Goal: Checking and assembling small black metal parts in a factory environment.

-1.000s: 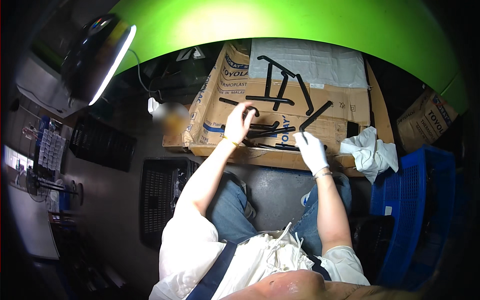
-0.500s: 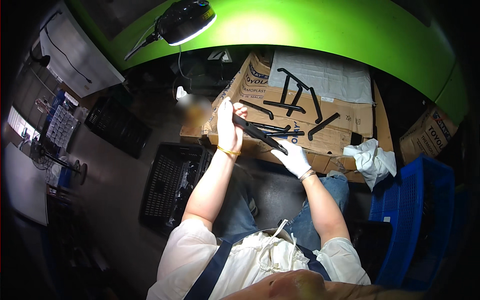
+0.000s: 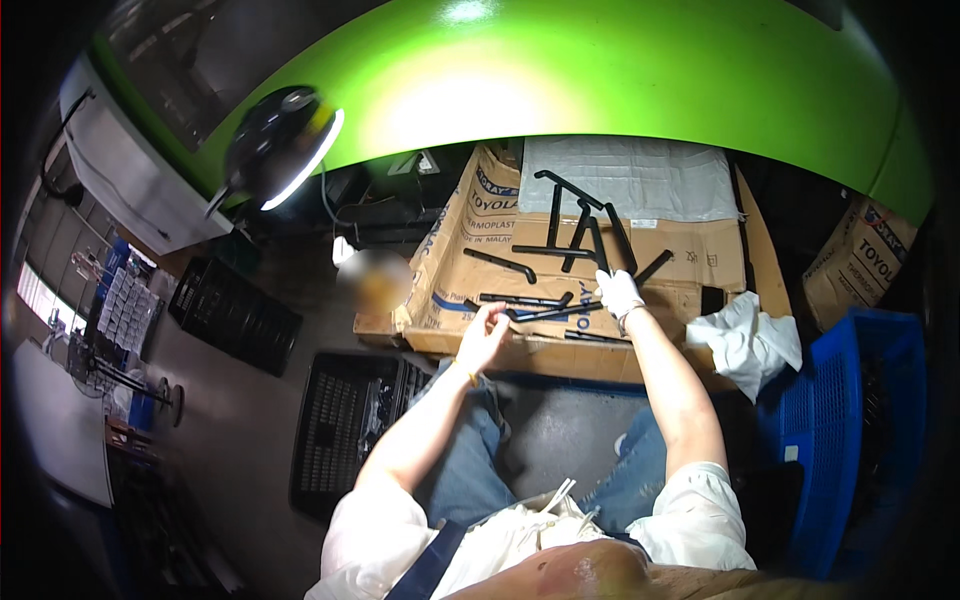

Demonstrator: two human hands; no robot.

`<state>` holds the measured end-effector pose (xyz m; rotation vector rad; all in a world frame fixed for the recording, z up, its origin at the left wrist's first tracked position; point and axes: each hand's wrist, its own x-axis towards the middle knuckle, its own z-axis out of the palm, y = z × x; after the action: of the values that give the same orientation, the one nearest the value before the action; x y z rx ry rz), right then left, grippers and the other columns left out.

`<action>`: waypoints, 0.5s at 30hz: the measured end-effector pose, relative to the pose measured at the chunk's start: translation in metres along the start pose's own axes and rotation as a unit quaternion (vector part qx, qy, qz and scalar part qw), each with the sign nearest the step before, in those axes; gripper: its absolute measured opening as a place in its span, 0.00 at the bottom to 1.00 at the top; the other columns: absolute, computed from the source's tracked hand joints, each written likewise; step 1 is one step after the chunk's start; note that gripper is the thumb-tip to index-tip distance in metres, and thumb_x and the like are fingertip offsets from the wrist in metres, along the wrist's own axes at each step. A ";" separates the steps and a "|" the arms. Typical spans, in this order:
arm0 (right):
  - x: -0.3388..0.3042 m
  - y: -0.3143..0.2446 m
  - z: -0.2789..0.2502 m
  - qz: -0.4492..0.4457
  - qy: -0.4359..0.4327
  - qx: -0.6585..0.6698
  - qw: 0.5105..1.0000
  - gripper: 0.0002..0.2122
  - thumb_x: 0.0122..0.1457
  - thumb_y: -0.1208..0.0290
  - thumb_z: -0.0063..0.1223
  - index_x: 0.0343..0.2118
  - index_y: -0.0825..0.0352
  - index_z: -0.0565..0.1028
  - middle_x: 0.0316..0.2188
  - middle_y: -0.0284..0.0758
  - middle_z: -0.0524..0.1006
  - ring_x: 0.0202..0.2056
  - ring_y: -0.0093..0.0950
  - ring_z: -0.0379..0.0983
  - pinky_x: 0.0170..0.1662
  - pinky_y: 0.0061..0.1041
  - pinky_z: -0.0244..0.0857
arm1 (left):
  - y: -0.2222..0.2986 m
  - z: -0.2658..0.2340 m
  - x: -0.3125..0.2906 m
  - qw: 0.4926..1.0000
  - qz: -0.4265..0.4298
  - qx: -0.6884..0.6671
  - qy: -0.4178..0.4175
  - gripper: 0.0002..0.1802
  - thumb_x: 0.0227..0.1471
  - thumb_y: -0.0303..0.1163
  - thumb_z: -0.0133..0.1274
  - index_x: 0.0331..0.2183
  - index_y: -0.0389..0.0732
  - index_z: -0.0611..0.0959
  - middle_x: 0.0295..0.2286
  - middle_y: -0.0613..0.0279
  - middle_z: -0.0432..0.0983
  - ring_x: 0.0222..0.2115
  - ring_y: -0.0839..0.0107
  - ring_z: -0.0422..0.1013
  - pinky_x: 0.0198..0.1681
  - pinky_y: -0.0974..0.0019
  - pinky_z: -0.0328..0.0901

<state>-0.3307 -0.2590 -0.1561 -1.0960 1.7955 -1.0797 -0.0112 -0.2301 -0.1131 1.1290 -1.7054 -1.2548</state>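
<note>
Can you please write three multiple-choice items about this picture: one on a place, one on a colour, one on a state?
1. Where does the white rag lie?
A. right of the cardboard
B. in the black crate
C. on the lamp

2. What colour is the crate at the person's right?
A. red
B. blue
C. yellow

3. Which hand wears a white glove?
A. left hand
B. right hand
C. both

Answers: 1 A, the rag sits at the cardboard's right edge. 2 B, its mesh wall is blue. 3 B, the right hand is gloved while the left is bare; both touch the long black plastic part.
</note>
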 end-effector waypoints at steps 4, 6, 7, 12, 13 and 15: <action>0.090 0.008 0.017 0.105 0.020 0.120 0.987 0.10 0.58 0.66 0.51 0.37 0.67 0.70 0.20 0.36 0.77 0.14 0.24 0.66 0.17 0.26 0.58 | 0.030 0.015 -0.003 0.999 0.008 0.044 0.026 0.21 0.59 0.32 0.52 0.52 0.36 0.72 0.32 0.65 0.72 0.27 0.79 0.69 0.33 0.74 0.66; 0.137 0.004 0.030 0.117 0.033 0.149 0.981 0.10 0.61 0.66 0.48 0.43 0.62 0.66 0.19 0.34 0.74 0.10 0.20 0.59 0.11 0.24 0.50 | 0.043 0.019 -0.006 0.996 0.009 0.094 -0.004 0.21 0.58 0.31 0.52 0.52 0.37 0.72 0.33 0.65 0.72 0.29 0.78 0.70 0.34 0.73 0.67; 0.158 0.001 0.039 0.097 0.056 0.127 0.986 0.10 0.63 0.65 0.47 0.44 0.60 0.66 0.18 0.33 0.74 0.10 0.21 0.60 0.11 0.24 0.50 | 0.048 0.019 -0.008 0.993 -0.002 0.117 -0.028 0.21 0.58 0.30 0.52 0.52 0.37 0.72 0.33 0.64 0.73 0.30 0.78 0.70 0.35 0.73 0.67; 0.255 0.026 0.053 0.008 0.156 0.090 0.984 0.22 0.61 0.64 0.48 0.56 0.68 0.66 0.48 0.48 0.76 0.50 0.44 0.72 0.52 0.37 0.66 | 0.073 0.024 0.001 0.983 -0.006 0.160 -0.085 0.24 0.56 0.26 0.53 0.54 0.37 0.71 0.37 0.62 0.73 0.33 0.73 0.71 0.41 0.70 0.67; 0.265 0.042 0.046 0.029 0.150 0.100 0.983 0.22 0.61 0.64 0.45 0.57 0.64 0.66 0.50 0.49 0.74 0.51 0.45 0.71 0.53 0.38 0.66 | 0.073 0.025 0.003 0.983 -0.011 0.158 -0.090 0.24 0.56 0.26 0.53 0.54 0.37 0.71 0.37 0.62 0.73 0.33 0.73 0.71 0.41 0.70 0.67; 0.263 0.033 0.057 0.042 0.130 0.025 0.990 0.21 0.61 0.63 0.43 0.58 0.60 0.66 0.50 0.50 0.74 0.52 0.47 0.70 0.54 0.39 0.65 | 0.072 0.017 0.006 0.982 -0.024 0.173 -0.069 0.24 0.56 0.26 0.53 0.54 0.37 0.71 0.37 0.62 0.74 0.33 0.72 0.72 0.41 0.70 0.67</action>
<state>-0.3794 -0.5080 -0.2518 -0.8717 1.9855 -1.2554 -0.0454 -0.2198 -0.0481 1.3135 -2.0693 -1.1132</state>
